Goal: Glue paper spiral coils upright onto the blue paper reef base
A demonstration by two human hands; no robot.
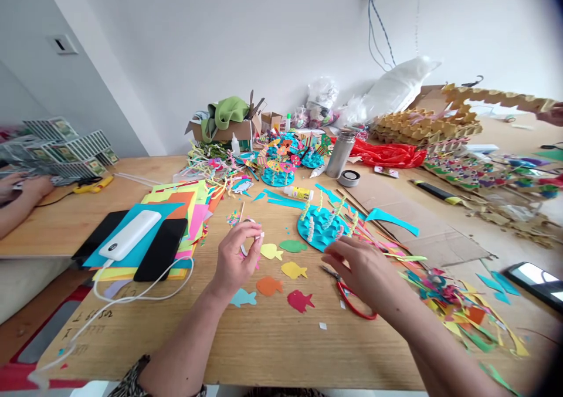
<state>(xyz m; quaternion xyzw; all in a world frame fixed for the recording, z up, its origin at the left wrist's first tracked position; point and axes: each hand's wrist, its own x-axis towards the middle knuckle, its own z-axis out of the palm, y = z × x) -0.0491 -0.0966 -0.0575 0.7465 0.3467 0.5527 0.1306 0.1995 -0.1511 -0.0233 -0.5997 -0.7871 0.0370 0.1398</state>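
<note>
My left hand is closed in a pinch on a small roll of clear tape, held just above the wooden table. My right hand hovers with its fingers loosely spread, holding nothing, over red-handled scissors. Between and below the hands lie several paper fish: yellow, green, orange, light blue, red. A blue disc with white twisted stems sits just beyond my right hand.
A white power bank and two dark phones rest on stacked coloured paper at left. A glue stick, metal bottle, tape roll and cardboard boxes stand farther back. Paper scraps litter the right. Another person's arm is at far left.
</note>
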